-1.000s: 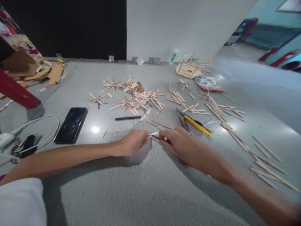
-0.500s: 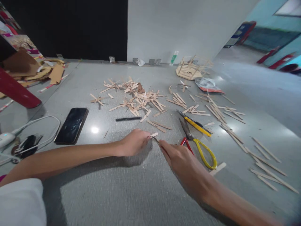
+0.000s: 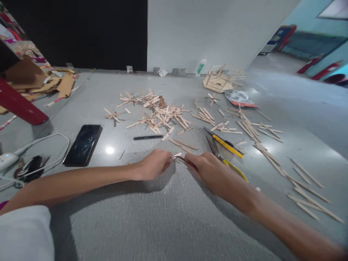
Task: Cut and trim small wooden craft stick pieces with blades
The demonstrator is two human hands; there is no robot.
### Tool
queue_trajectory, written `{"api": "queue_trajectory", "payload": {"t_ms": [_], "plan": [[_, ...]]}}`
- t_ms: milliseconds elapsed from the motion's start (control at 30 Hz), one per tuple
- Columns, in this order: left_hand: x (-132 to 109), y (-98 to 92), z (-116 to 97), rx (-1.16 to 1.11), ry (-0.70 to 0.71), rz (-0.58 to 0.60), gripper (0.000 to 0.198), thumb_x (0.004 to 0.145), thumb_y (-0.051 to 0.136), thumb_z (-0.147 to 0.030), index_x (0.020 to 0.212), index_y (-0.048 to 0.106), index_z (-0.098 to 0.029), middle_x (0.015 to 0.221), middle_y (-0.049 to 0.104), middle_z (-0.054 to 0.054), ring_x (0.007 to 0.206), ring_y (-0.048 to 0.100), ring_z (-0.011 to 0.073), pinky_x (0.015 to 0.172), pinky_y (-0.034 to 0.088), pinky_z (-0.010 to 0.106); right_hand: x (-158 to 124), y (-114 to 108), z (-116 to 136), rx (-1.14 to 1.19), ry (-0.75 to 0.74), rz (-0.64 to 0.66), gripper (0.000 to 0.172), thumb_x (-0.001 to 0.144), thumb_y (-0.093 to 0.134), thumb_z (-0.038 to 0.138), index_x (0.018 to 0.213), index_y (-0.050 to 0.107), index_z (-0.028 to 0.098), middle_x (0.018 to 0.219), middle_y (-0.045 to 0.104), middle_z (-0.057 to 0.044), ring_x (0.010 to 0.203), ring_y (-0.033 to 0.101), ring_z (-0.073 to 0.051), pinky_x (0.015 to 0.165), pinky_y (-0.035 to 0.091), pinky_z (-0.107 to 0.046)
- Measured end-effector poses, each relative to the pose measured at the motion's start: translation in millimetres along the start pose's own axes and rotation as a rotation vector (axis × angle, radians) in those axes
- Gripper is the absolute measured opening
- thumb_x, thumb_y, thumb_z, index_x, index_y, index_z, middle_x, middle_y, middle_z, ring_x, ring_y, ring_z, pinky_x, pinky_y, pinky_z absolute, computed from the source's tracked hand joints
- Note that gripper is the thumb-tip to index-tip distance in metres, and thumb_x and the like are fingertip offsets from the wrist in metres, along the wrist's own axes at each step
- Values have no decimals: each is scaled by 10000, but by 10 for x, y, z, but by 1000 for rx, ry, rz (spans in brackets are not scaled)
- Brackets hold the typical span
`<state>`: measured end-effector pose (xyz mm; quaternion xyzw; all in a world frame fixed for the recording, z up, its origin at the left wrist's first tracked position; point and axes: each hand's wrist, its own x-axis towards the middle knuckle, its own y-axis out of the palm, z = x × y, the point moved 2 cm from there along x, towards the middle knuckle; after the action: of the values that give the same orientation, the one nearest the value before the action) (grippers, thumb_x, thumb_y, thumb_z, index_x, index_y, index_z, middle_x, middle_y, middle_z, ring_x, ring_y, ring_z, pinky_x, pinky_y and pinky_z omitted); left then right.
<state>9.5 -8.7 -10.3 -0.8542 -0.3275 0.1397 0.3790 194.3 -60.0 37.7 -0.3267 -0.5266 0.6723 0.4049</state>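
My left hand (image 3: 156, 164) is closed, its fingers pinching a pale wooden craft stick (image 3: 178, 154) whose end pokes out to the right. Close against it, my right hand (image 3: 206, 165) is closed too, gripping a thin, darker curved strip (image 3: 180, 158) that spans the gap between both hands; its exact kind is too small to make out. Just beyond the right hand lie yellow-handled scissors (image 3: 213, 146), partly covered by that hand, and a yellow cutter knife (image 3: 227, 145). Two loose sticks (image 3: 183, 145) rest ahead of the hands.
A heap of craft sticks (image 3: 168, 112) spreads across the grey surface, with a black pen (image 3: 148, 137) before it. More sticks (image 3: 307, 181) lie at right. A phone (image 3: 83, 145) and white cable (image 3: 58, 135) are left. A stick frame (image 3: 219, 81) stands at the back.
My right hand has shifted slightly up and turned, now covering the red handle and more of the scissors. The strip between the hands looks more arched. My left hand is nearly still.
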Motion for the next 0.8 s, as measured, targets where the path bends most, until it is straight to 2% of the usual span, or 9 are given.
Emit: {"api": "queue_trajectory", "payload": {"t_ms": [200, 333, 400, 467, 533, 600, 700, 800], "plan": [[4, -14, 13, -7, -13, 32, 324, 910, 413, -163, 620, 282, -218, 550, 354, -38, 522, 290, 110, 545, 210, 295, -104, 65, 88, 70, 9, 5, 329, 1038, 346, 214, 878, 633, 205, 651, 619, -18, 554, 535, -144, 549, 333, -272], [-30, -43, -31, -12, 1, -24, 327, 981, 351, -201, 657, 313, -214, 573, 394, -38, 529, 335, 102, 536, 249, 276, -141, 128, 84, 101, 34, -66, 341, 1050, 338, 220, 993, 674, 198, 675, 676, -24, 573, 609, -153, 548, 385, -263], [-73, -81, -102, 66, 39, -83, 271, 990, 366, -193, 719, 376, -210, 584, 427, -45, 520, 360, 100, 516, 269, 265, -166, 164, 67, 79, 22, -189, 330, 1052, 349, 214, 1102, 674, 188, 719, 711, -33, 604, 651, -158, 552, 426, -257], [-134, -151, -209, 258, 30, -201, 208, 1002, 351, -163, 833, 469, -191, 567, 454, -56, 477, 369, 103, 471, 272, 258, -204, 181, 65, 31, -42, -414, 287, 1046, 399, 193, 1189, 647, 158, 778, 741, -47, 627, 683, -156, 561, 469, -252], [-211, -235, -379, 525, 185, -357, 219, 995, 333, -98, 920, 531, -154, 633, 549, -25, 479, 442, 108, 453, 318, 255, -251, 187, 83, -2, -123, -644, 240, 1023, 485, 159, 1221, 618, 130, 867, 768, -70, 669, 712, -152, 600, 516, -246], [-296, -300, -546, 731, 384, -497, 227, 969, 362, -31, 1012, 571, -107, 676, 611, 3, 531, 548, 115, 455, 388, 238, -288, 188, 112, 0, -183, -784, 222, 987, 554, 112, 1201, 610, 127, 938, 778, -86, 722, 733, -152, 659, 552, -241], [-403, -350, -691, 926, 583, -671, 184, 957, 518, -92, 1091, 640, -61, 762, 688, 57, 600, 627, 126, 482, 493, 230, -316, 172, 157, 32, -226, -864, 204, 953, 585, 60, 1128, 626, 157, 884, 773, -60, 714, 729, -146, 665, 566, -233], [-466, -342, -736, 1050, 734, -740, 180, 945, 614, -208, 1022, 731, -95, 837, 719, 100, 648, 661, 157, 465, 531, 251, -336, 148, 187, 62, -250, -898, 230, 942, 599, 50, 1127, 630, 182, 801, 755, -26, 659, 704, -144, 613, 560, -243]]}}
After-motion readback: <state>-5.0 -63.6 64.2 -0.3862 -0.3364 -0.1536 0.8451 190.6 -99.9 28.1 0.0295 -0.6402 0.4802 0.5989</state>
